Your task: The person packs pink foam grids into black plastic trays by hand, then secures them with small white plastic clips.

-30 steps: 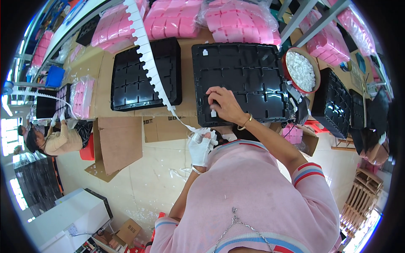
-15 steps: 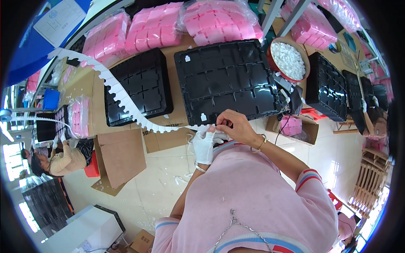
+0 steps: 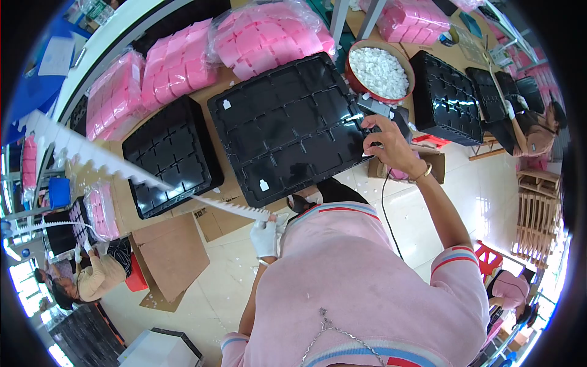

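Note:
My gloved left hand (image 3: 265, 237), low near the table's front edge, is closed on the end of a long white notched strip (image 3: 113, 162). The strip arches far up to the left. My bare right hand (image 3: 391, 145) hovers at the right edge of a large black compartmented tray (image 3: 293, 125). Its fingertips pinch what looks like a small white piece, mostly hidden by the fingers. Inside the tray, one small white cut-out (image 3: 227, 105) lies at the far left and another cut-out (image 3: 264, 185) at the near left.
Left of the large tray stands another black tray (image 3: 174, 156). A red bowl (image 3: 408, 66) heaped with white pieces stands beyond its right corner. Wrapped pink bundles (image 3: 180, 58) line the back. More black trays (image 3: 446, 98) stand right; co-workers sit at both sides.
My right hand has left the strip's end beside my left hand and moved right to the tray's edge. My left hand has drawn lower left with the strip. The view has shifted too.

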Demonstrator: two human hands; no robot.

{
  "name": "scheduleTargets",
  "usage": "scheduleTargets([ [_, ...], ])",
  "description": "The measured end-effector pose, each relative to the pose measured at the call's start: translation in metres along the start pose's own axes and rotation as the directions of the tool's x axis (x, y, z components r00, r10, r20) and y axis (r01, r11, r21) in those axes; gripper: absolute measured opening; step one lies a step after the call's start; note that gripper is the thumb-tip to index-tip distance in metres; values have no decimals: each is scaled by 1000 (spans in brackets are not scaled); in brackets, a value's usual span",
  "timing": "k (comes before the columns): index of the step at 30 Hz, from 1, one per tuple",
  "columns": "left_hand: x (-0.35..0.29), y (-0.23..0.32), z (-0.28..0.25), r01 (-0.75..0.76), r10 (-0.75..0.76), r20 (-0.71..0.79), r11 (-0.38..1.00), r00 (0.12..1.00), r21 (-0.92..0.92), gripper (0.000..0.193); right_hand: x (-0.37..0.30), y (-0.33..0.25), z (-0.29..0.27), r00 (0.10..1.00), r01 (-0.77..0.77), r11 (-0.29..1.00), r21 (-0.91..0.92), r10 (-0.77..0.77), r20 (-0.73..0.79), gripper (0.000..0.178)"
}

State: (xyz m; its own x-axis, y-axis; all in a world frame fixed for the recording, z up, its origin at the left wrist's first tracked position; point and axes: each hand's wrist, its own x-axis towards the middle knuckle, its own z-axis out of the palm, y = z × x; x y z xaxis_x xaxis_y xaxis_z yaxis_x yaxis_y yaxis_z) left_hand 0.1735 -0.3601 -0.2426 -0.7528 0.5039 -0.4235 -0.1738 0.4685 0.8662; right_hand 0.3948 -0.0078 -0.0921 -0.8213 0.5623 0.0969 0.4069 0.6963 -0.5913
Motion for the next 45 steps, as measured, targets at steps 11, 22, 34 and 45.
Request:
scheduleTargets([
  [11,-6,-28,-11,191,-182,-119,980,976,65,19,24,39,28,991,104,989,-101,-95,90,14],
  [22,-1,46,11,-78,65,-56,959,996,-272,19,27,38,28,988,-40,996,79,28,151,42],
  [34,2,125,61,-61,117,107,905,987,-420,13,2,-92,85,990,127,947,294,-103,-94,24],
  [45,-8,130,51,104,47,269,846,962,-523,25,8,-102,96,992,-7,851,524,-61,112,16],
])
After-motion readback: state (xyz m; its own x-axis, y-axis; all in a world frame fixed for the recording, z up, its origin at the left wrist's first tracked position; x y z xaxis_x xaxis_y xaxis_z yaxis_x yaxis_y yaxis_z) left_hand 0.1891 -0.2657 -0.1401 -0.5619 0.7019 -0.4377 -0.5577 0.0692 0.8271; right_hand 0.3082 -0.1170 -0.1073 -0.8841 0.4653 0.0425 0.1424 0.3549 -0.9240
